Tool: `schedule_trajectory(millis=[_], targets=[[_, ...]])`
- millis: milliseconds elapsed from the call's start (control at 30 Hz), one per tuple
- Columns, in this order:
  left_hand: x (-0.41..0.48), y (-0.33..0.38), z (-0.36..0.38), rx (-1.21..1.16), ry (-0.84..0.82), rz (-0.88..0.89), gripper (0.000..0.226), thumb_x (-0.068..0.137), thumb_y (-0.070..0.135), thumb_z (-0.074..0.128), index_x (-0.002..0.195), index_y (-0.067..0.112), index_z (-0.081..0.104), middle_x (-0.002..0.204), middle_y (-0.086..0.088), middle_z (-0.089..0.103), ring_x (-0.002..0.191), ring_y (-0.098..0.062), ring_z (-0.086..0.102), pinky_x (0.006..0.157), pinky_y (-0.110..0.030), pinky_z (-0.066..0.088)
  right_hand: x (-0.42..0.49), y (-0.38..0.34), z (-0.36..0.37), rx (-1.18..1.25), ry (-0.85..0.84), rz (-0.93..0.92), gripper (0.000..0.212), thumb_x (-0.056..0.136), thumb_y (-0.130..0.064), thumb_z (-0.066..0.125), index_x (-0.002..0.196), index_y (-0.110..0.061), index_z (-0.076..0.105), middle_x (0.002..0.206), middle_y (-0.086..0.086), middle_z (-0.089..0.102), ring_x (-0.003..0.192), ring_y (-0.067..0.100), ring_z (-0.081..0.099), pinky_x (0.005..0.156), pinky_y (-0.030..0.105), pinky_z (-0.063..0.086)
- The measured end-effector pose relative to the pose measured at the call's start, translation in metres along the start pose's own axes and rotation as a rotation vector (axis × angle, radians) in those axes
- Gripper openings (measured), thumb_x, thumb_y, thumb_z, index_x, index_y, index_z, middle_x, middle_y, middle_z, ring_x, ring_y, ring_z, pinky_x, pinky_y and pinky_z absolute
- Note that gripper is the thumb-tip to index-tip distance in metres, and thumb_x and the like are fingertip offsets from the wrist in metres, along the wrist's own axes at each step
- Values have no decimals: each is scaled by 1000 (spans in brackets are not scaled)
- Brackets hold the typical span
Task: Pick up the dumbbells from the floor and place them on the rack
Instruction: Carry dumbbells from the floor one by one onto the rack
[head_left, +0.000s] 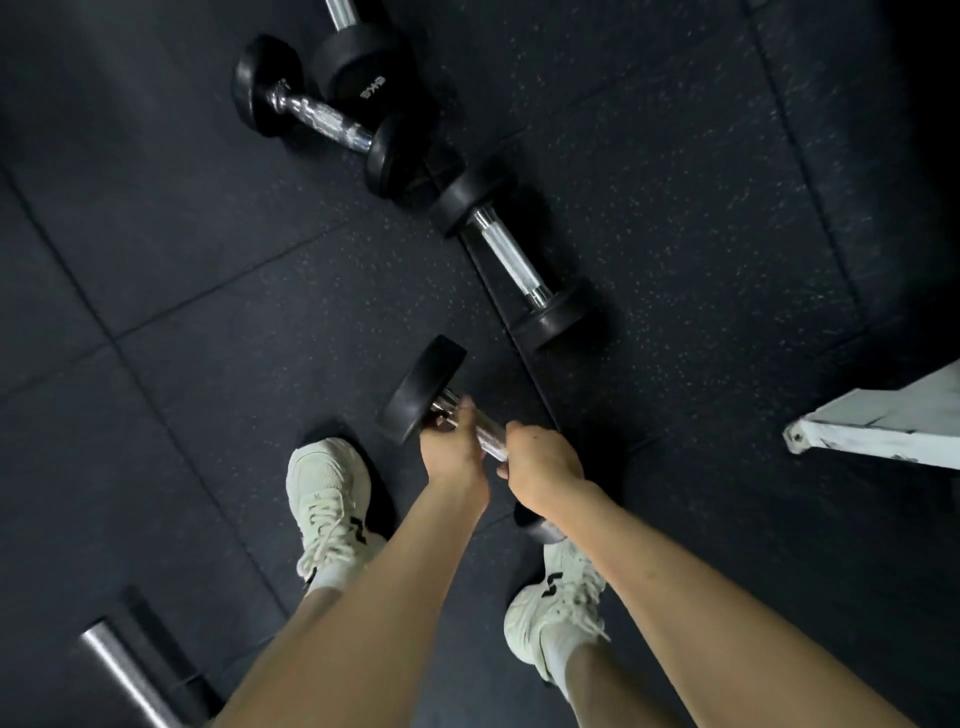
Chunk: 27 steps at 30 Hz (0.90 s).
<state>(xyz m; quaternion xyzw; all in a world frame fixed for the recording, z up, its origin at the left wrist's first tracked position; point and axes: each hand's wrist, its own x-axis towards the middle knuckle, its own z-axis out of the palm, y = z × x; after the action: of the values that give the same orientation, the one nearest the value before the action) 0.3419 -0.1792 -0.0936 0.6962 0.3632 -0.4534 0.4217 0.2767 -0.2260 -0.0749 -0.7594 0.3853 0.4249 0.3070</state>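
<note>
Both hands on it: the left hand (451, 457) and the right hand (540, 467) curl side by side round the chrome handle of a black round-headed dumbbell (422, 391) just ahead of 2 white lace-up trainers (328, 499) on the black speckled rubber floor (208, 312), its near head mostly hidden under the right wrist, and I can't tell if it's clear of the floor. Further out 2 more black chrome-handled dumbbells (506, 254) lie on the floor, heads close together, and a 3rd dumbbell (358, 62) is cut off at the top edge. A chipped white metal frame (878, 431) runs off the right edge, a chrome bar (122, 667) off the bottom left.
</note>
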Motion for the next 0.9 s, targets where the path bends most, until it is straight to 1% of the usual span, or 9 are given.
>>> schedule_trajectory(millis=[133,267,333,433,533,600,733,833,900], targets=[[-82,14,-26,165,-31,113,19,84,23,69,94,11,59,94,-7,66,101,-32,65,96,-48,50,-89,-3,-29,199,2,4,30,91,-23,59,114,-5,52,115,16,65,108,33,61,75,32,43],[-178,38,-46,239,-110,219,34,78,28,73,101,7,61,97,-9,68,97,-30,66,92,-51,52,-183,-6,-69,355,60,12,24,90,-26,61,105,-8,53,108,10,67,101,30,62,71,30,38],[-226,53,-53,280,-128,261,35,76,30,75,100,9,62,96,-9,70,94,-28,68,91,-50,53,-231,-7,-94,423,92,27,21,90,-25,60,103,-10,53,104,8,67,98,27,63,69,29,37],[-292,75,-59,327,-181,337,27,76,30,75,93,12,62,89,-6,71,89,-26,69,88,-49,55,-290,-13,-130,504,134,44,19,89,-28,61,96,-14,51,100,6,66,93,25,62,71,31,41],[-368,104,-67,399,-250,438,24,75,31,76,90,19,61,85,2,70,87,-21,69,88,-47,55,-356,-19,-171,589,183,72,23,86,-30,64,86,-20,44,89,-1,58,82,19,56,68,29,40],[-410,122,-70,461,-270,527,27,73,35,77,90,21,62,84,5,70,86,-19,68,87,-45,55,-392,-22,-193,653,227,100,21,83,-29,66,85,-22,46,89,-2,61,82,19,59,67,29,42],[-484,155,-67,558,-340,660,24,71,37,78,77,28,57,75,12,65,84,-19,68,84,-41,55,-451,-28,-232,788,360,150,13,81,-24,65,85,-21,53,88,0,66,81,20,63,67,30,48],[-535,175,-58,662,-401,785,31,71,38,78,90,19,61,80,9,65,88,-19,66,84,-38,53,-490,-28,-259,924,453,173,14,80,-21,65,77,-23,52,81,1,63,79,23,63,64,31,47],[-565,186,-45,713,-442,855,35,71,38,77,94,17,62,83,9,64,86,-17,64,83,-35,52,-510,-21,-278,1018,505,176,13,78,-22,68,84,-20,57,85,4,67,82,24,65,68,35,50]])
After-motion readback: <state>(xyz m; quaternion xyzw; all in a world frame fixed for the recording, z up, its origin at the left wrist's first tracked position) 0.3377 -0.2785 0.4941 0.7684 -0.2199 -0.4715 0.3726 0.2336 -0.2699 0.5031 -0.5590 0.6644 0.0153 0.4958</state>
